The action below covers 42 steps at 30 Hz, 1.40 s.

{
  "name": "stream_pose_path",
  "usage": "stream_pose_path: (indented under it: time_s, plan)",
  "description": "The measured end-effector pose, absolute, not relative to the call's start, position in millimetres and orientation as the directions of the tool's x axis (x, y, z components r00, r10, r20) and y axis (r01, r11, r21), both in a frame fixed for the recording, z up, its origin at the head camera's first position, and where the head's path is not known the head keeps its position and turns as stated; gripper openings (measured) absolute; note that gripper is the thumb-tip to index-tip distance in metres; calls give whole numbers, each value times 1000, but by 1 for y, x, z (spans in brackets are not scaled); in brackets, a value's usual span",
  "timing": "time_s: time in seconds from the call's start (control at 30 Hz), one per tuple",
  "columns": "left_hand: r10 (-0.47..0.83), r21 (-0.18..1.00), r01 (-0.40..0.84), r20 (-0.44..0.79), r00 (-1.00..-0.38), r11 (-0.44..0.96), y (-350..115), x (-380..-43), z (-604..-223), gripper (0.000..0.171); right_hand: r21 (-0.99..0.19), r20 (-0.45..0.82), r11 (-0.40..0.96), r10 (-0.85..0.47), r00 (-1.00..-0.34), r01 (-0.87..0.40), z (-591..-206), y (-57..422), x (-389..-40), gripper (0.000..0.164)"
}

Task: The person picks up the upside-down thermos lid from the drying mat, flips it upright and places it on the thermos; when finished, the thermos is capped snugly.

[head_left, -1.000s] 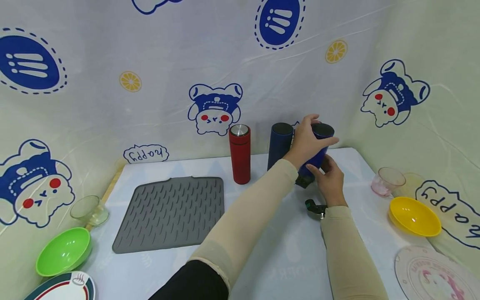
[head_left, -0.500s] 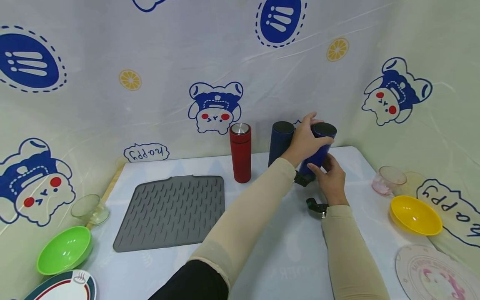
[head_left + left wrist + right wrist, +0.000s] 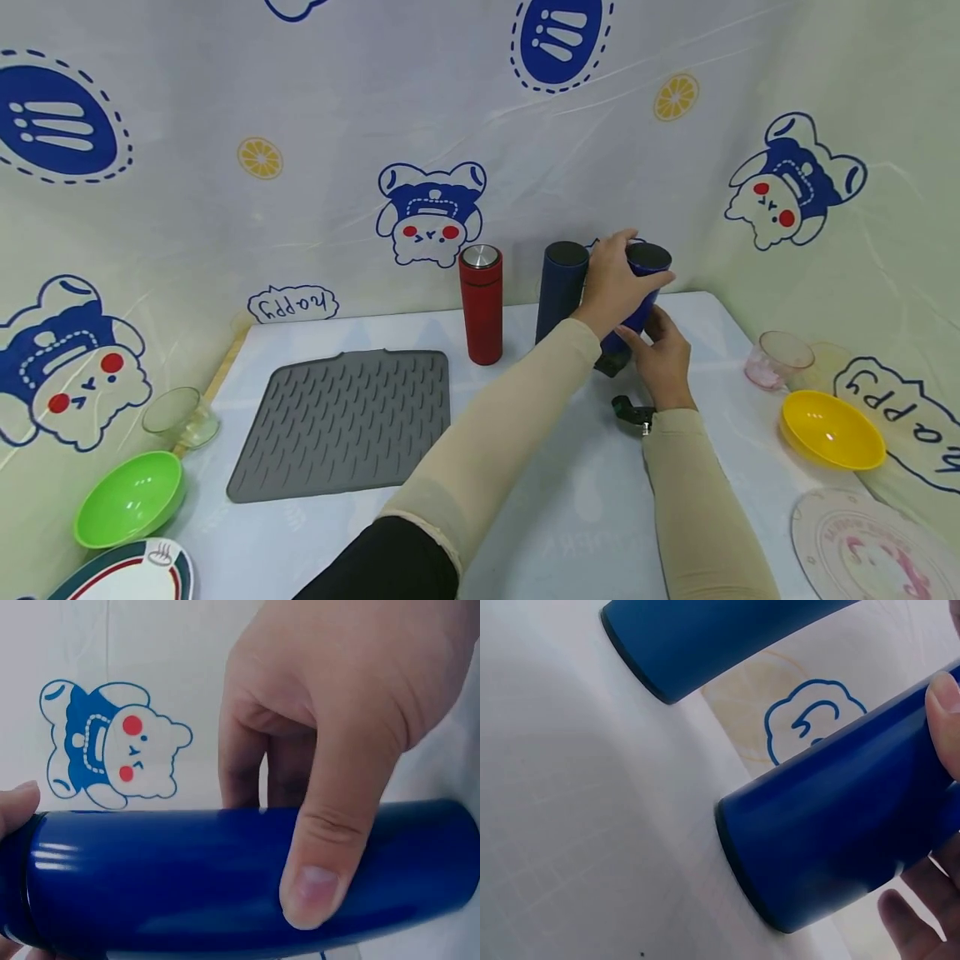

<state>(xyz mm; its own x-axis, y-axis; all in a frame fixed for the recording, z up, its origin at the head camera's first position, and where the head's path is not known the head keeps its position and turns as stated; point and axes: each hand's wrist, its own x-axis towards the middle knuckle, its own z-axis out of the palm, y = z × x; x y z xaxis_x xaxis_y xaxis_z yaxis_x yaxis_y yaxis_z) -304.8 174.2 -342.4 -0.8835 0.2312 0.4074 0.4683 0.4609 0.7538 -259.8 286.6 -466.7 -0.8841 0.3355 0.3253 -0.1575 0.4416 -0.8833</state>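
In the head view, my left hand (image 3: 617,290) grips the upper end of a glossy blue thermos (image 3: 651,259). My right hand (image 3: 664,367) holds its body lower down. The left wrist view shows the right thumb (image 3: 311,889) lying across the smooth blue side, while left fingertips (image 3: 16,808) are at the cap beyond a dark seam. In the right wrist view the thermos's dark-rimmed base (image 3: 750,874) is close to the table. Just left of my left hand stands a darker blue thermos (image 3: 561,287), upright. A red thermos (image 3: 482,321) with a silver top stands farther left.
A grey ribbed mat (image 3: 341,429) covers the left part of the table (image 3: 540,517). Along the left edge are a clear glass (image 3: 182,417), a green bowl (image 3: 129,500) and a plate (image 3: 138,579). To the right are a pinkish glass (image 3: 778,360), a yellow bowl (image 3: 831,431) and a pink-white plate (image 3: 855,542).
My left hand has swung slightly left and then back right at the top of the blue thermos, its thumb shifting along. My right hand has stayed nearly still on the body.
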Motion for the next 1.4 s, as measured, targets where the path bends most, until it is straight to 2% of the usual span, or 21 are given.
stream_pose_path:
  time_s: [0.27,0.5,0.73,1.07,1.2,1.4]
  plan:
    - [331,773,505,395,-857,384,166,-309,-340,85,-857,367,486,342,-865,-171,-467,287,-261,70]
    - [252,785,443,366,-896,434,171,-306,-335,91,-866,354,470,334,-874,-171,-467,287,-261,70]
    - [225,787,457,398,-889,415,173,-305,-339,81,-867,357,467,335,-872,-175,-465,286,-260,72]
    - [349,778,506,388,-853,372,164,-308,-332,77,-868,389,446,334,-858,-220,-463,285,-257,66]
    - [320,786,479,371,-872,391,167,-306,-331,80,-877,371,435,341,-864,-205,-466,286,-257,66]
    - [220,734,444,387,-895,515,174,-299,-331,85,-892,311,429,352,-883,-143,-465,284,-257,72]
